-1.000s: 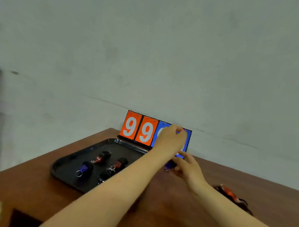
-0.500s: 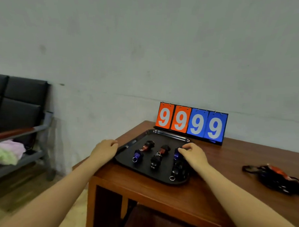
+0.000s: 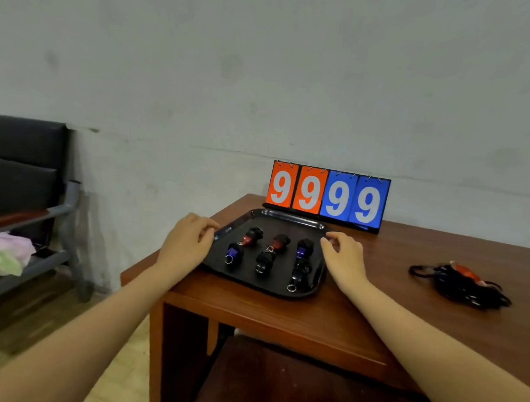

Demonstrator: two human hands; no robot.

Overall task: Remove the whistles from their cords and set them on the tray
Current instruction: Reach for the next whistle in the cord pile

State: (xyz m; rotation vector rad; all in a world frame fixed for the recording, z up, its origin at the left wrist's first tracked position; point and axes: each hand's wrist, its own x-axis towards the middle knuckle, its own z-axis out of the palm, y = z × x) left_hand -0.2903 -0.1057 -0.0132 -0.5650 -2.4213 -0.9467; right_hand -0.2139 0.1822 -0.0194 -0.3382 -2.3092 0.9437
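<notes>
at the far left a dark padded bench [image 3: 22,166] stands against the pale wall, with pink and green cloth [image 3: 4,254] heaped on its seat. next comes the left hand [image 3: 186,246], its arm reaching in from the lower left; the hand lies at the left edge of the black tray [image 3: 287,215], fingers loosely bent with the tips at the rim, and whether they actually clasp the rim i cannot tell. the tray sits on the left end of a brown wooden table [image 3: 420,305], close to its corner. six whistles [image 3: 265,260] rest inside the tray in rough rows, free of any cord: two with blue parts, two with red parts, two mostly black, several showing a small metal ring. behind the tray, upright near the wall, is a flip scoreboard [image 3: 327,197] reading 9 9 on orange cards and 9 9 on blue. the right hand [image 3: 344,259] lies at the tray's right edge, fingers bent toward the rim near the back corner, holding nothing that shows. the two hands are apart, one on each side of the tray. well to the right, on the bare tabletop, lies a tangled heap of black cords [image 3: 460,285] with a bit of orange-red among them.
</notes>
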